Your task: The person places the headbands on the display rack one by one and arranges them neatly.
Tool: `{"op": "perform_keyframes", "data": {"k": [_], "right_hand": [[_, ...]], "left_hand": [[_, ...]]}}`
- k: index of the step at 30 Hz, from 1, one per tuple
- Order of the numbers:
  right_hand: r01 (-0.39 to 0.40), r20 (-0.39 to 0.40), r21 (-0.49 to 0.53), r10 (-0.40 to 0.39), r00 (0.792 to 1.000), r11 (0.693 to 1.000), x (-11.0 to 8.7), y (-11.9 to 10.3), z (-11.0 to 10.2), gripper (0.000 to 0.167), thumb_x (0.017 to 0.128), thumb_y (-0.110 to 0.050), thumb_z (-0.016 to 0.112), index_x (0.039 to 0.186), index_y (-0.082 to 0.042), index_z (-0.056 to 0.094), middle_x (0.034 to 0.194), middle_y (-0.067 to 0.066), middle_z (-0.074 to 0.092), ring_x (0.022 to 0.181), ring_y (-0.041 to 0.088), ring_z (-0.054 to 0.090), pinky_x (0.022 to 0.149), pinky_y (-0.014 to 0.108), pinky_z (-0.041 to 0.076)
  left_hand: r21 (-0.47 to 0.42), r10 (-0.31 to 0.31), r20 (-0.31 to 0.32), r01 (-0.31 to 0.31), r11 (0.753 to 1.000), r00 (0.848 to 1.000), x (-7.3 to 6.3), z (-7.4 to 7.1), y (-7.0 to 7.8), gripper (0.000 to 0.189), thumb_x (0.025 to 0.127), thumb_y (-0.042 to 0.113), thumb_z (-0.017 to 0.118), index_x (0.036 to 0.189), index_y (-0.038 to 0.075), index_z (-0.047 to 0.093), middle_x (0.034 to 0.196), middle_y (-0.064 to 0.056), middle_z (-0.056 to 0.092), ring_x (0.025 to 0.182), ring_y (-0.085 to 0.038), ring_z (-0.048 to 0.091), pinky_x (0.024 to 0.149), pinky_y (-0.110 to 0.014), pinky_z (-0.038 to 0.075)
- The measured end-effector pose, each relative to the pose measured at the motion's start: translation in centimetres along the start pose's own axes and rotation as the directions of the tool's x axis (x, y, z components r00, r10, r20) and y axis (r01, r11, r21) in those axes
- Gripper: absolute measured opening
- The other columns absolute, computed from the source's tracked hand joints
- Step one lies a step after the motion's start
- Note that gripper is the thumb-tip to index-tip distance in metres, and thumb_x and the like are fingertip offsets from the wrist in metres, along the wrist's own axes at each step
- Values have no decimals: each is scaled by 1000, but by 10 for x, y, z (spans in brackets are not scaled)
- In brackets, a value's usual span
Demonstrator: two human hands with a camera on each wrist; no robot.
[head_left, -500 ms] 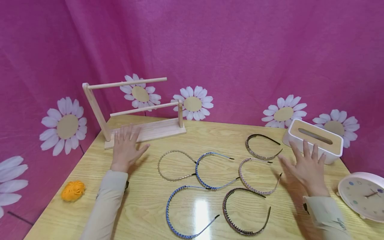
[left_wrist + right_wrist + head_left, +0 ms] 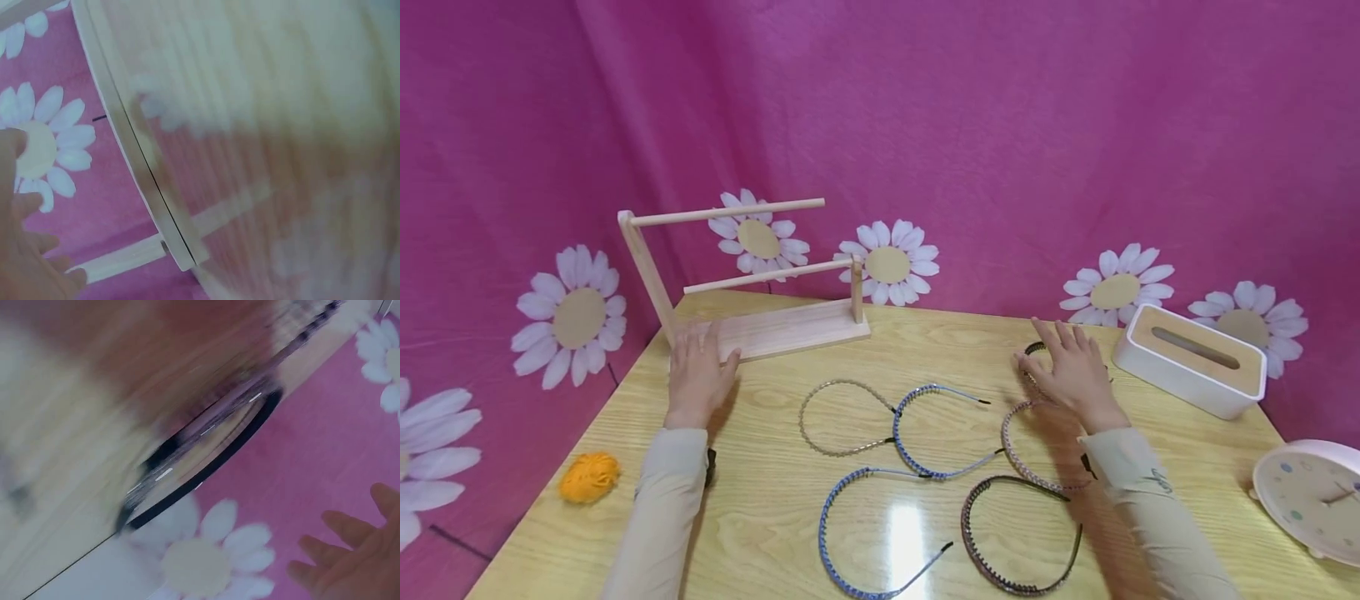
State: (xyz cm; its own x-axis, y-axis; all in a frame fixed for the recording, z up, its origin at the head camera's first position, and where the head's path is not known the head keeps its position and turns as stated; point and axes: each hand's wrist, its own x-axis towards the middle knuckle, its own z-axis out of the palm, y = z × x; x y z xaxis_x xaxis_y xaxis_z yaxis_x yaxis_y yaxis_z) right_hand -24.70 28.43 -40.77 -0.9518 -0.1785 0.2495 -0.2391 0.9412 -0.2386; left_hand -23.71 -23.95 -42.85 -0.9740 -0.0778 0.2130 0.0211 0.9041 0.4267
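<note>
My left hand (image 2: 697, 379) is stretched out by the left end of a wooden two-bar rack (image 2: 790, 329), its fingers overlapping the base in the head view; contact cannot be made out. My right hand (image 2: 1075, 375) hovers over a dark headband (image 2: 1034, 347) at the back right, fingers spread and holding nothing. That hand partly hides the dark headband and a pink beaded headband (image 2: 1011, 442). In the right wrist view the dark headband (image 2: 215, 462) lies beyond the fingers, blurred.
Two blue headbands (image 2: 898, 429) (image 2: 823, 533), a clear beaded one (image 2: 802, 417) and a brown one (image 2: 967, 533) lie mid-table. A tissue box (image 2: 1187, 379) and a clock (image 2: 1311, 500) stand right. Orange yarn (image 2: 589, 477) sits left; a pink curtain (image 2: 970, 150) hangs behind.
The right hand has moved left from beside the tissue box to above the dark headband. The left hand has shifted slightly left and down along the rack's base.
</note>
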Motion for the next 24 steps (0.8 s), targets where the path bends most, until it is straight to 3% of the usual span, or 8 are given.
{"op": "perform_keyframes", "data": {"k": [6, 10, 16, 20, 24], "right_hand": [[45, 77, 73, -51, 996, 996, 33, -35, 15, 69, 99, -48, 46, 152, -7, 31, 148, 31, 40, 135, 53, 35, 115, 63, 28], [27, 126, 216, -55, 990, 976, 52, -57, 28, 67, 100, -46, 46, 153, -7, 31, 150, 26, 40, 137, 50, 36, 115, 62, 30], [-27, 188, 435, -62, 980, 900, 79, -94, 50, 65, 102, -44, 43, 153, -7, 29, 156, 21, 34, 141, 41, 36, 117, 57, 32], [-66, 217, 530, -60, 974, 845, 93, -118, 59, 61, 102, -40, 44, 152, -7, 31, 153, 21, 37, 135, 43, 43, 112, 56, 39], [-111, 264, 593, -62, 963, 797, 102, -139, 65, 60, 103, -33, 46, 153, -5, 29, 152, 24, 37, 133, 44, 44, 109, 53, 44]], "left_hand": [[-84, -157, 54, 161, 983, 986, -1, -7, -6, 66, 100, 27, 44, 150, -9, 20, 156, -39, 3, 145, -54, 2, 115, -71, 14], [-127, -246, 61, 252, 959, 967, -1, -8, -10, 71, 98, 25, 44, 151, -11, 13, 156, -38, 1, 145, -54, 2, 114, -72, 18], [-219, -318, -3, 310, 925, 948, -3, -9, -18, 81, 96, 22, 47, 151, -10, -2, 154, -40, 4, 142, -56, 6, 113, -71, 18], [-293, -349, 17, 338, 894, 937, -1, -11, -22, 85, 96, 22, 47, 150, -11, -10, 155, -41, -3, 142, -58, 2, 118, -66, 10], [-321, -369, 71, 371, 871, 927, 2, -9, -26, 86, 96, 23, 46, 149, -12, -11, 153, -43, 2, 141, -59, 6, 120, -62, 10]]}}
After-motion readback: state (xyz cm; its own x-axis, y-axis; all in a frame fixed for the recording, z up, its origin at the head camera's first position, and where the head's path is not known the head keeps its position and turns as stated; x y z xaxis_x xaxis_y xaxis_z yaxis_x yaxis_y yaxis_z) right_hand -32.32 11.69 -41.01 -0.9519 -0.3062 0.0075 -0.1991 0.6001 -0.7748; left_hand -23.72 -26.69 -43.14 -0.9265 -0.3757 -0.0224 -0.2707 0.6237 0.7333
